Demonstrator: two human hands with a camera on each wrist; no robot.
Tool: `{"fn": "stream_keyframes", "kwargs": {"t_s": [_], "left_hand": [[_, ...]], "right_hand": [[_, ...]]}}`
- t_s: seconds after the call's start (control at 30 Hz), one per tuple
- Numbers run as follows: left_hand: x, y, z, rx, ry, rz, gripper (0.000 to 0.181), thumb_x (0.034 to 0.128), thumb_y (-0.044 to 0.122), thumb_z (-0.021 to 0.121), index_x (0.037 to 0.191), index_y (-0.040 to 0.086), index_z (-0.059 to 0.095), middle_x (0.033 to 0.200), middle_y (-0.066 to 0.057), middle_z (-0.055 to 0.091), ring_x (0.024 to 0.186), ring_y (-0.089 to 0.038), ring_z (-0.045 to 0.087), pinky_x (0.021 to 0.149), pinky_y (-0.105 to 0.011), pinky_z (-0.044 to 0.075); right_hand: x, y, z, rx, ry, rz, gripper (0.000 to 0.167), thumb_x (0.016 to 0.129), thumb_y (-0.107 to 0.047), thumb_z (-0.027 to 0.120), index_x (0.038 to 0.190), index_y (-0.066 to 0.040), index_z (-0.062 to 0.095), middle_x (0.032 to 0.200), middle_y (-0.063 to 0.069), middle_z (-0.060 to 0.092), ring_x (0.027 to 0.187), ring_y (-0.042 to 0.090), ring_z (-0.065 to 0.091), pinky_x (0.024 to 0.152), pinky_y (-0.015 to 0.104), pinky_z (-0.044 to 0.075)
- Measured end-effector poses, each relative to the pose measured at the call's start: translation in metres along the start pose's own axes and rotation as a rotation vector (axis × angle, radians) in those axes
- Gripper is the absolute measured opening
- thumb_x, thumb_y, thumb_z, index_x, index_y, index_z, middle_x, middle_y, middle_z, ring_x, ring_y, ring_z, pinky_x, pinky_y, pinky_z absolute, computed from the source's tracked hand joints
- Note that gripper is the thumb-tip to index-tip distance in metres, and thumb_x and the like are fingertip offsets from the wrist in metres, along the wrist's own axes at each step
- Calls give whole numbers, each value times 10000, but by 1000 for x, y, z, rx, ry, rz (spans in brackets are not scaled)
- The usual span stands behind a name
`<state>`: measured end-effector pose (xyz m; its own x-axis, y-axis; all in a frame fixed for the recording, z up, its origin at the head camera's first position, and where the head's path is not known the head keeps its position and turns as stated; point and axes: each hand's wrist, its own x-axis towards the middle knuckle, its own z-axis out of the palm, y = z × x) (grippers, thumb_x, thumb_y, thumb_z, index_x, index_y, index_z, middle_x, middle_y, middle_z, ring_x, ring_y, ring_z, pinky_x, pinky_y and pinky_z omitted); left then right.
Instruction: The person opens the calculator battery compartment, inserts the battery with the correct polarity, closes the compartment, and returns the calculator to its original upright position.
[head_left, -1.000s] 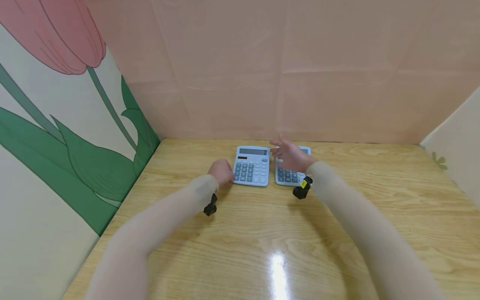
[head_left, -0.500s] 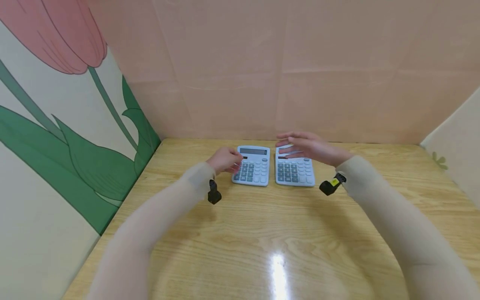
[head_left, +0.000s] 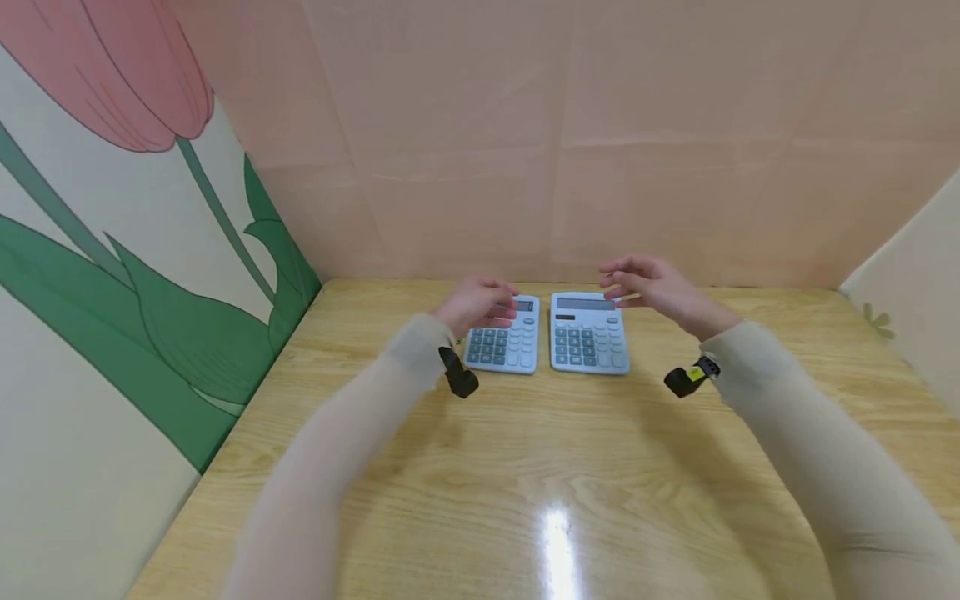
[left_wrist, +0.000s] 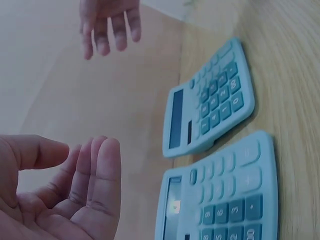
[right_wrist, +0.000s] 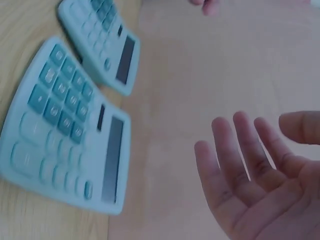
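Observation:
Two light blue calculators lie side by side at the back of the table, with a narrow gap between them. Above the left calculator (head_left: 504,354) hovers my left hand (head_left: 480,303), covering part of its display in the head view. Its fingers are loosely bent and hold nothing, as the left wrist view shows. My right hand (head_left: 660,292) is raised beside the upper right corner of the right calculator (head_left: 588,337). In the right wrist view the fingers (right_wrist: 235,160) of that hand are spread and relaxed, with nothing in them. Both hands are apart from the calculators.
The wooden table (head_left: 495,483) reaches back to a pinkish cloth backdrop (head_left: 450,167). A panel with a printed tulip (head_left: 127,75) stands along the left side, and a pale panel (head_left: 915,292) along the right. Each wrist bears a small black camera.
My left hand has risen from the left calculator's side to over its display. My right hand has drawn away to the right, uncovering the right calculator. Both calculators lie where they were.

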<state>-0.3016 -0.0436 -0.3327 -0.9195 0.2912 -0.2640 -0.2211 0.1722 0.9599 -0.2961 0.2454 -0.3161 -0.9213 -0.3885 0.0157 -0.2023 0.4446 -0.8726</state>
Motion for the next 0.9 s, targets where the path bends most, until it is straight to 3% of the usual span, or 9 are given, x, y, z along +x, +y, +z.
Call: {"fn": "stream_keyframes", "kwargs": {"t_s": [0.2, 0.33, 0.43, 0.57, 0.73, 0.9], "left_hand": [[7, -8, 24, 23, -42, -3, 275, 999, 101, 504, 1235, -25, 566, 1010, -129, 619, 905, -246, 637, 884, -366, 584], [9, -12, 39, 15, -63, -19, 336, 1002, 84, 471, 1312, -42, 505, 1200, -242, 588, 952, -260, 634, 939, -395, 557], [10, -15, 47, 22, -74, -34, 406, 993, 76, 466, 1381, -43, 440, 1330, -280, 513, 1117, -342, 605, 965, -402, 542], [12, -22, 55, 58, -80, -65, 487, 981, 89, 498, 1436, -30, 375, 1408, -232, 469, 1245, -370, 527, 984, -381, 530], [13, -30, 64, 179, -123, -97, 447, 989, 158, 517, 1377, -40, 418, 1377, -235, 470, 1224, -355, 534, 1023, -429, 499], [12, -36, 71, 331, -174, -113, 388, 1004, 225, 510, 1254, -69, 472, 1213, -225, 516, 1017, -324, 581, 1010, -462, 491]], "right_hand": [[9, 21, -3, -118, 54, 78, 348, 1048, -194, 419, 1293, 50, 457, 1189, 179, 588, 920, 83, 629, 850, 290, 575], [16, 38, -4, -133, 73, 149, 349, 1046, -192, 415, 1300, 45, 445, 1230, 226, 551, 941, 142, 614, 886, 375, 568], [19, 53, -4, -110, 59, 216, 390, 1044, -167, 395, 1336, 91, 385, 1294, 285, 474, 1018, 244, 581, 942, 465, 542], [23, 69, -3, -64, 1, 336, 487, 1041, -152, 378, 1433, 112, 259, 1398, 344, 354, 1197, 422, 475, 1019, 537, 475], [29, 81, -1, -36, -32, 432, 570, 1037, -153, 364, 1483, 111, 128, 1447, 362, 295, 1299, 474, 388, 1057, 537, 441], [34, 87, 0, -32, -29, 461, 589, 1043, -168, 361, 1505, 74, 87, 1454, 357, 289, 1314, 472, 377, 1063, 520, 442]]}}
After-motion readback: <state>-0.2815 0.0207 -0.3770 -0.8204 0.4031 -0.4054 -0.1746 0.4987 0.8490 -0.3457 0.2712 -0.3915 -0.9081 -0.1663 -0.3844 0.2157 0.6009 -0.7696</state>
